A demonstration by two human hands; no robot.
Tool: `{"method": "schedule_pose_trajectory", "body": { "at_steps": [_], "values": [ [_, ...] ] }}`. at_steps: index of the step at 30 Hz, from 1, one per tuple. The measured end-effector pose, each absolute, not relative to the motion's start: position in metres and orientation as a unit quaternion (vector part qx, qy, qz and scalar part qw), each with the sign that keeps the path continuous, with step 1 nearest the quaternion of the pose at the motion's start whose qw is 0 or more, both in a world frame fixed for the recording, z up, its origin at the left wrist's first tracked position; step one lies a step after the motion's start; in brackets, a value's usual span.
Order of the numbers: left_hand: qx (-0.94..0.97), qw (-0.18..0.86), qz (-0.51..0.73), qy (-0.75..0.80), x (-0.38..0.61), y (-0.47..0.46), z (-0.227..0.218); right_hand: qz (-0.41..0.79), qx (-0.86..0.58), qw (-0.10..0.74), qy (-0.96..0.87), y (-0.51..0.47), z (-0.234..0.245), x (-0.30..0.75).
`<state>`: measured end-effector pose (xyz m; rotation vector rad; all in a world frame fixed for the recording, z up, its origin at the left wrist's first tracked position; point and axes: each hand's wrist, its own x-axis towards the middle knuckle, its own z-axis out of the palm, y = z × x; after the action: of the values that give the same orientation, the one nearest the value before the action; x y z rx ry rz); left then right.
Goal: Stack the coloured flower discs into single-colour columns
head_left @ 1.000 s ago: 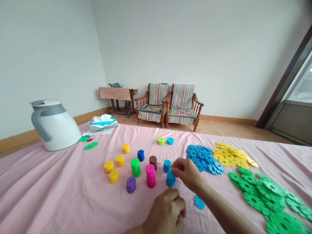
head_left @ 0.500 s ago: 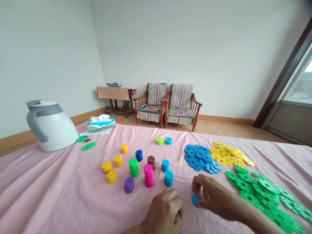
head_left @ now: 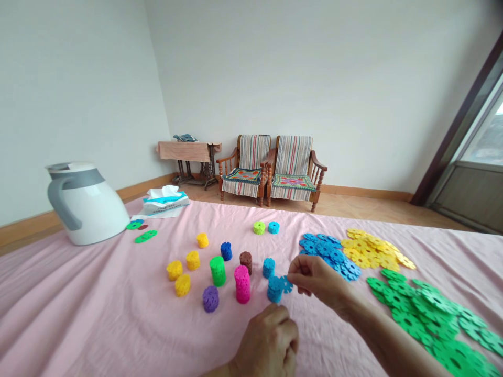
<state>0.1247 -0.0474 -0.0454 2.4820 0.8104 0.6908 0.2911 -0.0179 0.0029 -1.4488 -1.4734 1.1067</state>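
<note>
My right hand (head_left: pixel 314 277) pinches a blue snowflake disc (head_left: pixel 287 285) with a notched rim between thumb and fingers. The disc is at the right side of a short blue disc stack (head_left: pixel 274 291); whether they touch I cannot tell. My left hand (head_left: pixel 271 337) rests curled on the cloth just in front of that stack, its fingertips hidden. A second blue stack (head_left: pixel 269 268) stands behind. To the left are a tall pink stack (head_left: pixel 242 285), a brown stack (head_left: pixel 245 261), a green stack (head_left: pixel 217 271) and a purple stack (head_left: pixel 210 299).
Loose blue discs (head_left: pixel 318 245), yellow discs (head_left: pixel 369 248) and green discs (head_left: pixel 420 309) lie heaped at the right. Several small yellow stacks (head_left: pixel 183 286) stand left. A white jug (head_left: pixel 94 207) and tissue pack (head_left: pixel 165 201) are on the pink cloth (head_left: pixel 118 324) at the back left.
My right hand has moved left and away from me, carrying the blue disc from the cloth area at the right up to the blue stack. The left hand has hardly moved.
</note>
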Motion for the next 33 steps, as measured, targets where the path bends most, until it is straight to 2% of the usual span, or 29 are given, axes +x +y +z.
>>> {"method": "schedule_pose_trajectory", "body": {
  "at_steps": [4,12,19,24,29,33],
  "values": [
    [0.9,0.214,0.25,0.287,0.124,-0.047,-0.046,0.451,-0.569,0.437,-0.531,-0.002,-0.01,0.274],
    [0.899,0.21,0.255,0.287,0.124,-0.045,-0.049,0.436,-0.589,0.414,-0.54,0.0,-0.019,0.274],
    [0.872,0.21,0.321,0.304,0.124,-0.049,-0.038,0.33,-0.598,0.454,-0.572,-0.012,-0.024,0.286],
    [0.834,0.152,0.405,0.342,0.113,-0.043,-0.016,0.25,-0.586,0.466,-0.613,-0.033,-0.043,0.282],
    [0.854,0.075,0.325,0.399,0.096,-0.041,-0.013,0.209,-0.572,0.47,-0.639,-0.043,-0.055,0.279],
    [0.857,0.079,0.276,0.429,0.095,-0.045,-0.02,0.209,-0.555,0.443,-0.672,-0.04,-0.053,0.279]
  ]
}}
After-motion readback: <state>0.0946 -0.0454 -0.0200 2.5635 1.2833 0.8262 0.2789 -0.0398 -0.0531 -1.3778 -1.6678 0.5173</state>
